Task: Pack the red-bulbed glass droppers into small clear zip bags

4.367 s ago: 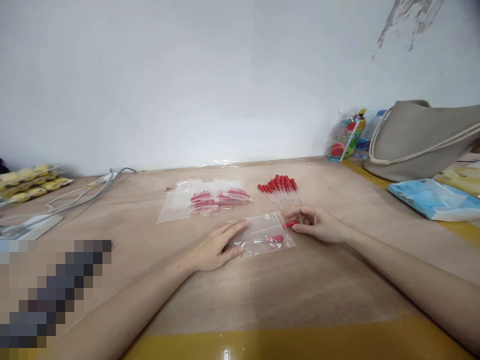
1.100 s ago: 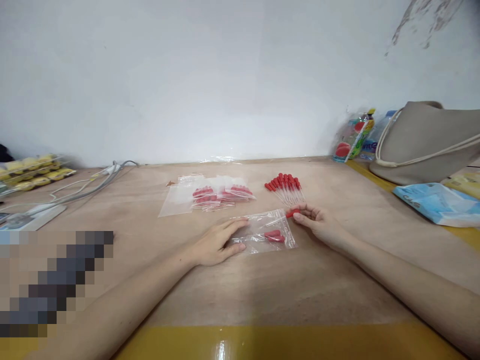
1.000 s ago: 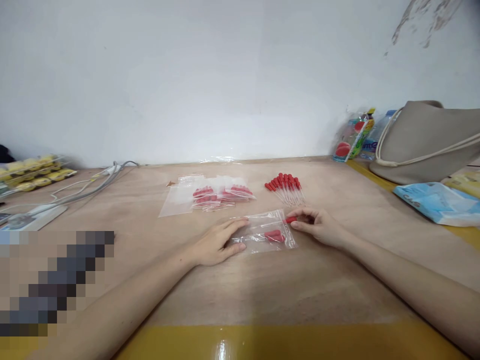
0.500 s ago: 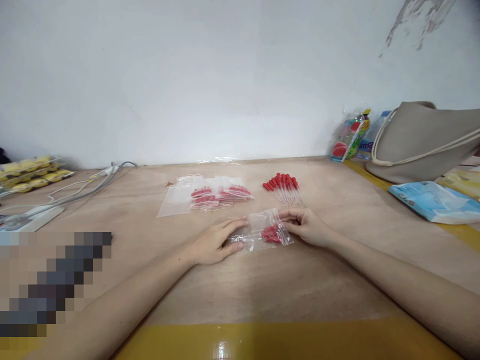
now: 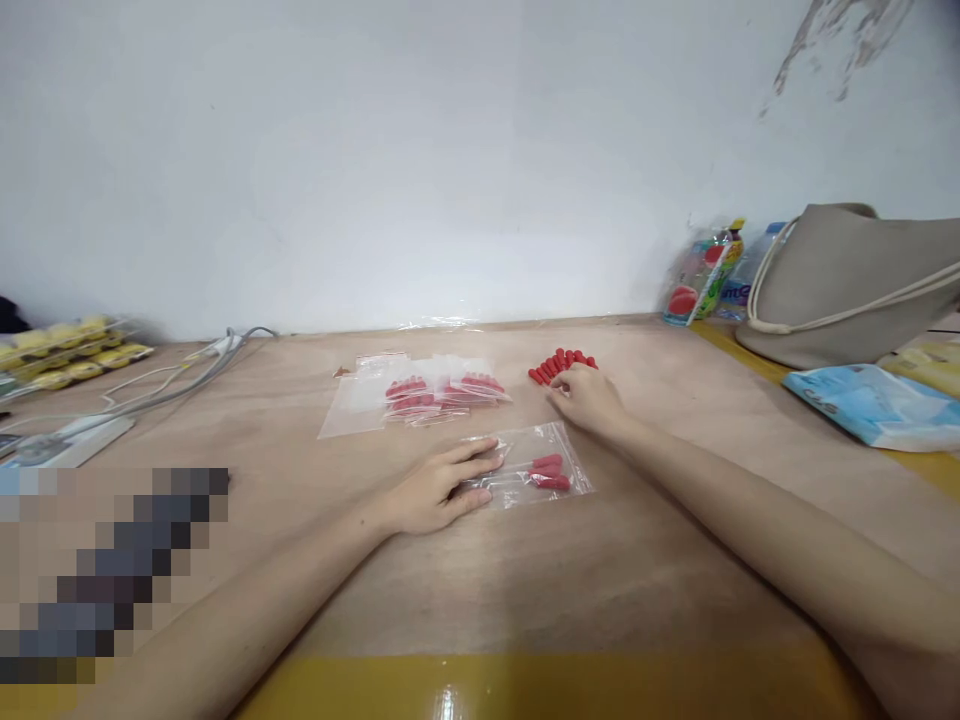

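Note:
A clear zip bag point(image 5: 517, 492) lies flat on the wooden table, with a few red-bulbed droppers point(image 5: 550, 470) inside, their bulbs toward the right. My left hand point(image 5: 442, 485) rests on the bag's left end, fingers outstretched and spread, covering the dropper tips there. Beyond the bag, my right hand point(image 5: 592, 400) is over the fanned pile of loose droppers point(image 5: 559, 362). Its fingers are bent and closed together among them, and whatever they pinch is hidden. Only the pile's red bulbs show past the hand; the clear stems are covered.
Filled zip bags of red-bulbed droppers point(image 5: 411, 395) overlap at the middle back, beside flat bags point(image 5: 352, 405). Cables and a power strip point(image 5: 90, 440) lie left, near yellow packages point(image 5: 67, 355). On the right are drink bottles point(image 5: 701, 275), a grey bag point(image 5: 847, 290) and a blue packet point(image 5: 870, 405).
My right hand has let go of the zip bag's right end and moved away from me to the loose droppers. The bag now lies flatter; my left hand stays on it.

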The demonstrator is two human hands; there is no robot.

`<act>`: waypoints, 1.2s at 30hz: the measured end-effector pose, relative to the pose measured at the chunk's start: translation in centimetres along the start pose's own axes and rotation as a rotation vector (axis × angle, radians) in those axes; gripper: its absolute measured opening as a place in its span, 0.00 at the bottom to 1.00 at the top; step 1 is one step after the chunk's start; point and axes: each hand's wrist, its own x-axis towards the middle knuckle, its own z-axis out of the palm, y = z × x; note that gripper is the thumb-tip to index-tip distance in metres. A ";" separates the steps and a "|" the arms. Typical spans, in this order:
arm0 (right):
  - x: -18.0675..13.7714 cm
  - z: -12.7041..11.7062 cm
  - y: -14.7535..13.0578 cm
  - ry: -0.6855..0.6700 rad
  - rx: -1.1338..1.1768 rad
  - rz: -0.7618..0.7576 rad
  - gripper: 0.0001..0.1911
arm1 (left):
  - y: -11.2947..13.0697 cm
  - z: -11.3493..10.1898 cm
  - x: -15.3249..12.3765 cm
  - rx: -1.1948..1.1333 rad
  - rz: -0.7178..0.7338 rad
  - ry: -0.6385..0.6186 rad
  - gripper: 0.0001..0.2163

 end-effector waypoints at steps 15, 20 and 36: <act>1.1 0.7 -1.2 0.034 0.416 0.152 0.11 | 0.3 -0.1 0.0 0.005 -0.008 0.000 0.20; -2.3 -0.8 1.9 0.169 0.916 0.222 0.34 | 0.1 0.0 0.0 0.009 0.011 0.014 0.20; -7.2 -0.7 0.1 -0.187 1.221 0.392 0.16 | 0.5 -0.2 0.0 0.008 -0.032 0.025 0.27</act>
